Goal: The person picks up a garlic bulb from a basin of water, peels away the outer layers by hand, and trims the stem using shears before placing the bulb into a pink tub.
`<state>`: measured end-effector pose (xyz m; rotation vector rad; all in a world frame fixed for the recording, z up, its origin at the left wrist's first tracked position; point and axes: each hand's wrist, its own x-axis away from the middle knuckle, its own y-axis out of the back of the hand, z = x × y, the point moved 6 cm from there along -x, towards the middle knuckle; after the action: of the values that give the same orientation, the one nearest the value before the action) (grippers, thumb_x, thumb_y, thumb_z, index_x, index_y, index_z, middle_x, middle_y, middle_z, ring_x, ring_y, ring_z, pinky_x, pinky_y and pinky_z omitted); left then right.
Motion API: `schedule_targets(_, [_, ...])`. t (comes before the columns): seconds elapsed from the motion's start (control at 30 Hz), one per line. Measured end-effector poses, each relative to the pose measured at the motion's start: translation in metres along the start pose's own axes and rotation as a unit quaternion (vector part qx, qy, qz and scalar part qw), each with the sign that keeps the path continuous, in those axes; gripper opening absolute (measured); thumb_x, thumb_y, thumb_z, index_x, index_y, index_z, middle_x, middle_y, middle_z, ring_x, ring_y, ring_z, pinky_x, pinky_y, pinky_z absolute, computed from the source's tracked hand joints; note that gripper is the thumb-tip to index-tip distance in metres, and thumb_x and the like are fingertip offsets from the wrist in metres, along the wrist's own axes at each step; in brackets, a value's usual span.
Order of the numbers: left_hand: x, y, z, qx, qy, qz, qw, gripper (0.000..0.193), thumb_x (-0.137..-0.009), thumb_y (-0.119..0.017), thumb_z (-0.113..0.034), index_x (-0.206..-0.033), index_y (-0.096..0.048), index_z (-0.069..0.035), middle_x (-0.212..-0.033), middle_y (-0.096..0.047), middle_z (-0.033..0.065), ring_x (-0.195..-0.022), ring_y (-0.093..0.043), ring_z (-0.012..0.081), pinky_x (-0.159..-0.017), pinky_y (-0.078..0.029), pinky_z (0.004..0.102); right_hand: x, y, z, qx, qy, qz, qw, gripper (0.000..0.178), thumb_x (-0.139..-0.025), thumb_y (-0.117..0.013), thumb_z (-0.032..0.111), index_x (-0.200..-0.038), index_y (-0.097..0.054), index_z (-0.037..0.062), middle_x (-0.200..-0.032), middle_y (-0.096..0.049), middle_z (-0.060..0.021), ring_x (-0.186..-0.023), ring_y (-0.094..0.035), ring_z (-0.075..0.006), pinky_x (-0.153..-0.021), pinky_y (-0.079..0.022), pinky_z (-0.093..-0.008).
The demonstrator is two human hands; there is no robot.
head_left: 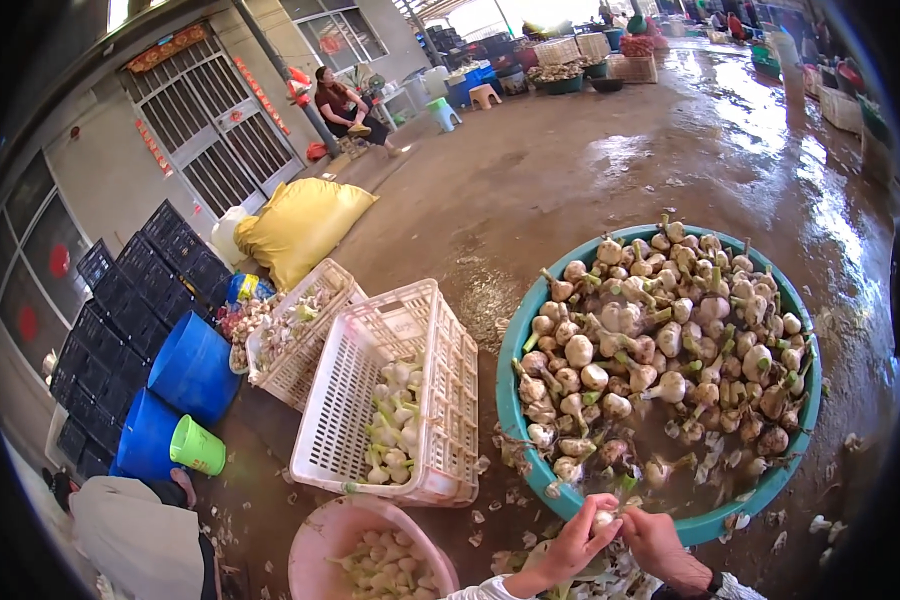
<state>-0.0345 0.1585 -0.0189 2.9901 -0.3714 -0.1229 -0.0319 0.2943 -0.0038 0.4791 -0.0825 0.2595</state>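
Left hand (576,540) gripping small white garlic bulb (602,519); right hand (656,541) closed on it too. Both at near rim of round teal plastic tub (508,400), brownish-white garlic bulbs (579,351) inside.

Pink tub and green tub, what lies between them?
In the head view, brown floor strewn with pale garlic peel, and, at the near end, the person's left sleeve.
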Motion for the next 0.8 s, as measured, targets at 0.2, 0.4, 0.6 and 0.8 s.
schedule_targets(0.2, [0.012,0.029,0.018,0.058,0.012,-0.119,0.991,0.027,-0.096,-0.055,-0.019,-0.114,-0.042,-0.005,-0.101,-0.047,0.0048,-0.083,-0.050,0.0130,-0.075,-0.044,0.0257,0.016,-0.015,-0.033,-0.138,-0.102,0.114,0.979,0.026,-0.098,-0.049,0.023,-0.089,-0.062,0.0032,-0.065,-0.058,-0.0042,-0.059,-0.056,-0.0150,-0.057,-0.047,-0.0290])
schedule_targets(0.4, [0.022,-0.012,0.011,-0.034,-0.060,0.039,0.997,0.043,-0.087,-0.066,-0.012,-0.120,-0.039,-0.004,-0.113,-0.042,0.0107,-0.106,-0.045,0.0194,-0.091,-0.041,0.0318,0.013,-0.017,-0.028,-0.446,-0.158,0.041,0.880,0.017,-0.085,-0.065,0.008,-0.099,-0.059,0.0004,-0.084,-0.059,-0.0013,-0.071,-0.057,-0.0089,-0.060,-0.047,-0.0226])
schedule_targets(0.6, [0.010,0.003,0.033,0.247,0.092,-0.002,0.965,0.051,-0.088,-0.064,-0.036,-0.124,-0.034,-0.016,-0.105,-0.049,0.0011,-0.083,-0.050,0.0080,-0.061,-0.045,0.0232,-0.022,-0.024,-0.024,-0.473,-0.071,0.033,0.878,0.012,-0.082,-0.060,0.006,-0.093,-0.056,0.0048,-0.069,-0.052,0.0032,-0.060,-0.048,-0.0048,-0.050,-0.037,-0.0227])
schedule_targets(0.8, [0.003,0.005,0.037,0.403,0.279,0.014,0.871,0.035,-0.100,-0.038,-0.046,-0.107,-0.046,-0.013,-0.075,-0.050,-0.0009,-0.052,-0.037,0.0061,-0.044,-0.026,0.0202,-0.024,-0.014,-0.010,-0.302,-0.040,0.035,0.952,0.020,-0.081,-0.069,0.008,-0.092,-0.053,0.0006,-0.080,-0.050,0.0035,-0.076,-0.044,-0.0042,-0.064,-0.041,-0.0229])
